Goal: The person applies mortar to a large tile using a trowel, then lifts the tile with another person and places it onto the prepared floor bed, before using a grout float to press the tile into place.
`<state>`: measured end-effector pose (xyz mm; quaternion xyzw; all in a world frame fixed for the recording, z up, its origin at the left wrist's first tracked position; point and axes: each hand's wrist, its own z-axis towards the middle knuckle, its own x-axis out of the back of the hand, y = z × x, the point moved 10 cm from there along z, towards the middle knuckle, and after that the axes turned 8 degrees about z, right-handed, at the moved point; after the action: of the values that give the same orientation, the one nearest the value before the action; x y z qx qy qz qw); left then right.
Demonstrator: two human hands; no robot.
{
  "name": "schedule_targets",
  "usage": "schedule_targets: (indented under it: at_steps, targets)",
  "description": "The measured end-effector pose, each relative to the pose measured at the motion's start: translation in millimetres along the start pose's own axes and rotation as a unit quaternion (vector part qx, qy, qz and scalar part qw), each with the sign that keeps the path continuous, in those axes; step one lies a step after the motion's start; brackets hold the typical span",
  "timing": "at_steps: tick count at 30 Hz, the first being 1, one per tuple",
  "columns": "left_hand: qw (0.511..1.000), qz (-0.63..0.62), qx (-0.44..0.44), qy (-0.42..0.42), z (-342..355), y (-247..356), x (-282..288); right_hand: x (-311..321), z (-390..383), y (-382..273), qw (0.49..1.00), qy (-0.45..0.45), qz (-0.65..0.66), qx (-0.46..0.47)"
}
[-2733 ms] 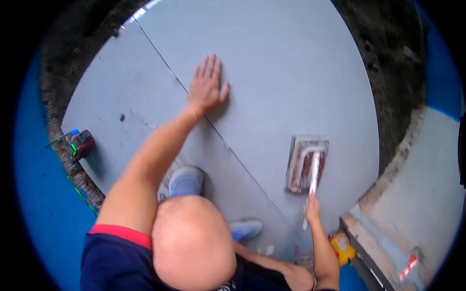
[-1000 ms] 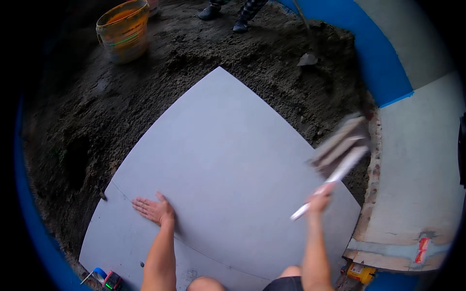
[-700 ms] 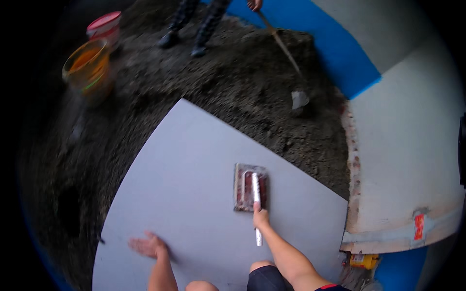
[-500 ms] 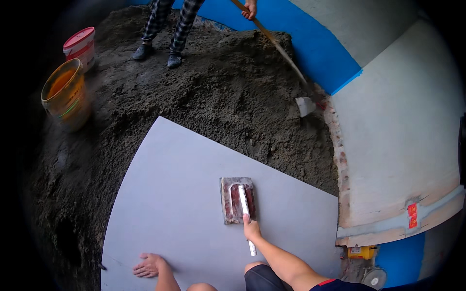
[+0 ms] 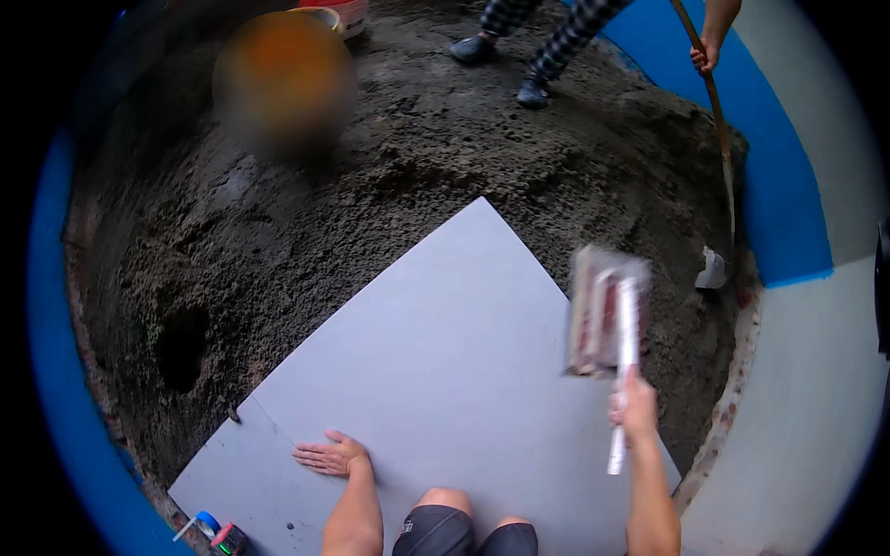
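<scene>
My left hand (image 5: 336,455) lies flat, fingers spread, on a large pale grey floor tile (image 5: 445,343). In my right hand (image 5: 634,408) is the long white handle of a rectangular tamper (image 5: 593,315), whose block is worn dark red and grey. Motion blurs the tamper. In view it overlaps the tile's right edge and the mortar beyond; its height above them I cannot tell. My knees are at the near part of the tile. A thin line or crack runs across the tile left of my left hand.
Rough dark mortar (image 5: 399,185) surrounds the tile, with a hole (image 5: 183,349) at left. An orange-toned bucket (image 5: 283,83) is blurred. A co-worker's hand (image 5: 705,57) holds a long-handled tool (image 5: 712,267) at far right. A small device (image 5: 229,538) sits by the tile's near-left corner.
The view has swung left, shifting the scene rightward. The tamper has moved from over the tile's middle to its right edge. My left hand stays flat on the tile.
</scene>
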<state>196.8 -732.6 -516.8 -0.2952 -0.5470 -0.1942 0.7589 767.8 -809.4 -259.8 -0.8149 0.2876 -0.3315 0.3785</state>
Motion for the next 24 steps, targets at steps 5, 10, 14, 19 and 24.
schedule_targets:
  at_steps: [5, 10, 14, 19, 24]
  targets:
    - [1.0, 0.025, 0.004, 0.004, -3, -9, -1, -7, 2, -99, 0.956, 0.048, 0.134, 0.258]
    - [1.0, -0.018, -0.02, 0.001, -19, 17, 20, -65, 57, 101, 0.932, 0.089, -0.2, 0.29]
    - [0.999, -0.017, -0.017, -0.022, -7, 12, 22, -111, 88, 140, 0.985, -0.07, -0.14, -0.07]
    - [0.998, -0.036, -0.028, -0.039, -1, -17, 10, -134, 9, -28, 0.994, -0.103, 0.0, -0.039]
    - [0.991, -0.093, -0.015, -0.09, 1, 10, 22, -106, -25, -23, 0.968, -0.071, 0.1, 0.218]
